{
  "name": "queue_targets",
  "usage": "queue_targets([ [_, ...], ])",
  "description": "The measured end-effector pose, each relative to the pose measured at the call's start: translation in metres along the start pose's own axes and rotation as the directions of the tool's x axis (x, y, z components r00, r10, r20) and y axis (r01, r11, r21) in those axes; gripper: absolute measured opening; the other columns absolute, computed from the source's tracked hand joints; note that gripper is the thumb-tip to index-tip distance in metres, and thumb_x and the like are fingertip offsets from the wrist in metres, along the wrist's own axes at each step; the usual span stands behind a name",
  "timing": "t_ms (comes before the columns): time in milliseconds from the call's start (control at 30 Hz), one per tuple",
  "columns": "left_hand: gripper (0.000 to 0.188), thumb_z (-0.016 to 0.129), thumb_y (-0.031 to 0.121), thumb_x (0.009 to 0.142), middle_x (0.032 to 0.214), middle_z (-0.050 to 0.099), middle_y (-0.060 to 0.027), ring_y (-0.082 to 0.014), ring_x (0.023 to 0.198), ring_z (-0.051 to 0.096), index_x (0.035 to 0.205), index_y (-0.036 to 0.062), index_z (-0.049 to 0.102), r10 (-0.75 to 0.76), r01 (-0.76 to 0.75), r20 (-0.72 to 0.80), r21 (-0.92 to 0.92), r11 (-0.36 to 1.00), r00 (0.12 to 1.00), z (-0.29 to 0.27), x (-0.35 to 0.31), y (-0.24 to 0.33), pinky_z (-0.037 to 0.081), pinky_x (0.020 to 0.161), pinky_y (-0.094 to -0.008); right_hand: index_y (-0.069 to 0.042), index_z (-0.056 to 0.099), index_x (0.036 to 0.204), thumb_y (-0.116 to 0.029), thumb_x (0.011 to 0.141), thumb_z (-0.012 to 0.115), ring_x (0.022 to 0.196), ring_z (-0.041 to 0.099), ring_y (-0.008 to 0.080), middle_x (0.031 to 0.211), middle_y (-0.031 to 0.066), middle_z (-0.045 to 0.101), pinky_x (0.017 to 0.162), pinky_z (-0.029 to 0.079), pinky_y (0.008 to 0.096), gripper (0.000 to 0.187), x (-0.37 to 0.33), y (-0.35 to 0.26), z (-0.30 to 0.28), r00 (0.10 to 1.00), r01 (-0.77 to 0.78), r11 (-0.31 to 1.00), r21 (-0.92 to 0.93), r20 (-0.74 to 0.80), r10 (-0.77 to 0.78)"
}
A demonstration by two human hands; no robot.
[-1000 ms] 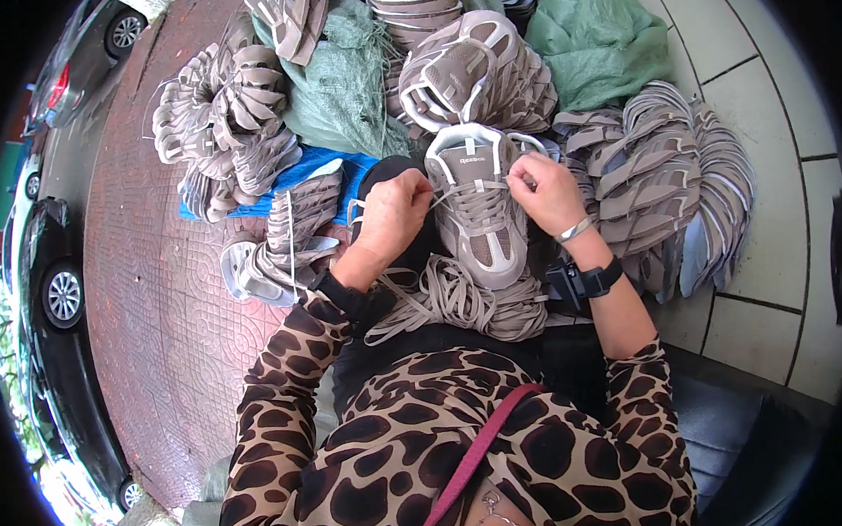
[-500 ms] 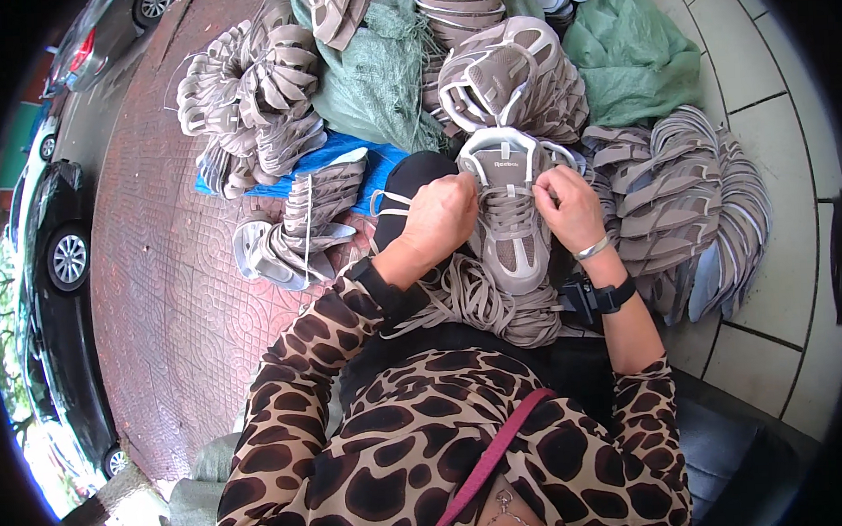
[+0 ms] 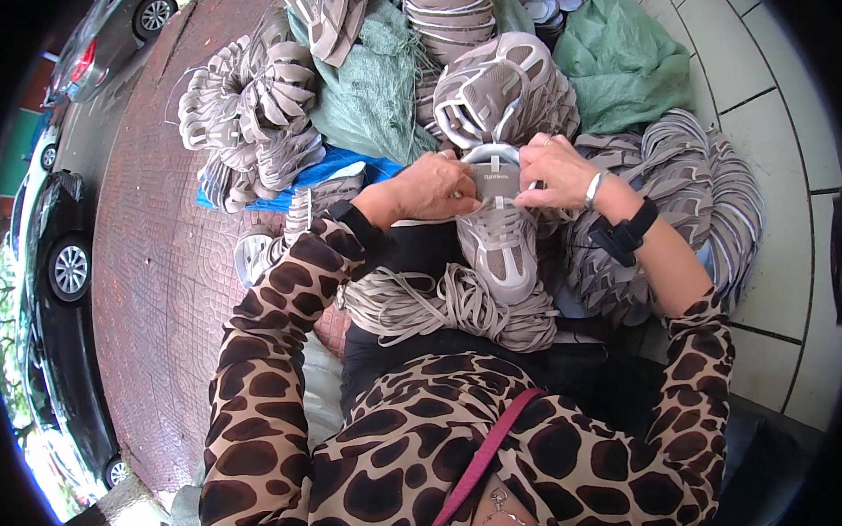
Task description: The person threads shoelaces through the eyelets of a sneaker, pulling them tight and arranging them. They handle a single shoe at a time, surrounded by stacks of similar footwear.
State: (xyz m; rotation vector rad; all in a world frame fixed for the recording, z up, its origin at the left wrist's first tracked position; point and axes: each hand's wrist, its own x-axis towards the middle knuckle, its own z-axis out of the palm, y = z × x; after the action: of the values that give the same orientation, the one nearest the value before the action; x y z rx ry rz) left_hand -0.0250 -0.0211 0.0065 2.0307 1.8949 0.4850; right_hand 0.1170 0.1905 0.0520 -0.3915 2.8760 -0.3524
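From the head view, here we are looking straight down, and a grey-brown sneaker [image 3: 499, 246] sits right between the two hands, just beyond the lap! Its long axis runs nearly straight away from the body, toe cap nearest the person and leaning slightly to the right, opening at the far end. The left hand [image 3: 423, 189] comes in from one side, the right hand [image 3: 562, 175] from the other, both level with the tongue [image 3: 496, 179], up at the far half of the shoe. Neither is clearly nearer: fingertips touch both edges of the throat, about evenly. Both hands are pinched closed on the sneaker there, apart from each other with the tongue showing in the gap; whether they grip lace or edge, I cannot tell, the fingers hide it. Below the toe, a heap of loose laces [image 3: 450, 304] spreads across the lap. Beyond stands a bunch of nested uppers [image 3: 503, 89], with a green sack [image 3: 623, 66] beside it and another uppers stack [image 3: 679, 208] out to the right.
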Motion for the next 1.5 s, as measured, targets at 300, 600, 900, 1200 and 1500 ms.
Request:
queue_targets([
  [300,0.012,0.066,0.014,0.087,0.077,0.063,0.0036,-0.0046,0.070,0.055,0.084,0.0027,0.069,-0.504,0.314,0.024,-0.807,0.500,0.864,0.006,0.038,-0.017,0.045,0.062,-0.0225,-0.008,0.066,0.081,-0.016,0.082,0.058,0.087,0.057,0.0287,0.093,0.0089,0.063,0.078,0.045,0.0422,0.011,0.039,0.021,0.030,0.784,-0.119,0.921,0.371,-0.534,0.316],
  [600,0.022,0.066,0.022,0.090,0.094,0.063,-0.0036,-0.0054,0.067,0.053,0.095,0.0008,0.065,-0.375,0.135,-0.512,-0.445,0.885,0.773,-0.079,0.084,-0.038,0.043,0.058,-0.0214,0.000,0.055,0.091,-0.016,0.094,0.046,0.044,0.053,0.0166,0.068,0.0076,0.056,0.035,0.042,0.0299,0.019,0.093,0.023,-0.052,0.808,-0.084,-0.055,0.995,0.100,0.581],
  [900,0.034,0.041,0.030,0.102,0.077,0.061,-0.0014,-0.0074,0.057,0.051,0.102,0.0011,0.059,-0.383,0.020,-0.156,-0.909,0.417,0.911,-0.124,0.112,-0.022,0.041,0.050,-0.0189,-0.002,0.057,0.098,-0.026,0.092,0.054,0.054,0.057,0.0210,0.068,0.0073,0.060,0.047,0.049,0.0378,0.025,0.130,0.104,-0.161,0.580,0.434,0.210,0.876,-0.450,0.679],
  [1200,0.033,0.045,0.024,0.098,0.071,0.062,-0.0053,-0.0119,0.060,0.059,0.089,-0.0021,0.063,-0.437,0.024,-0.256,-0.841,0.540,0.863,-0.132,0.130,-0.030,0.049,0.055,-0.0261,0.002,0.060,0.104,-0.021,0.095,0.056,0.069,0.061,0.0137,0.090,0.0080,0.064,0.065,0.058,0.0330,0.025,0.051,0.025,-0.059,0.975,-0.110,-0.089,0.990,0.125,0.184],
  [1500,0.033,0.074,0.035,0.077,0.061,0.061,-0.0094,-0.0272,0.059,0.064,0.092,0.0074,0.062,-0.454,0.419,-0.244,-0.184,0.889,0.857,-0.020,0.002,0.039,0.049,0.055,-0.0388,-0.003,0.061,0.099,-0.028,0.099,0.049,0.071,0.061,0.0099,0.090,0.0062,0.065,0.072,0.057,0.0291,0.027,0.063,0.057,-0.069,0.870,0.075,0.057,0.996,-0.093,0.484],
])
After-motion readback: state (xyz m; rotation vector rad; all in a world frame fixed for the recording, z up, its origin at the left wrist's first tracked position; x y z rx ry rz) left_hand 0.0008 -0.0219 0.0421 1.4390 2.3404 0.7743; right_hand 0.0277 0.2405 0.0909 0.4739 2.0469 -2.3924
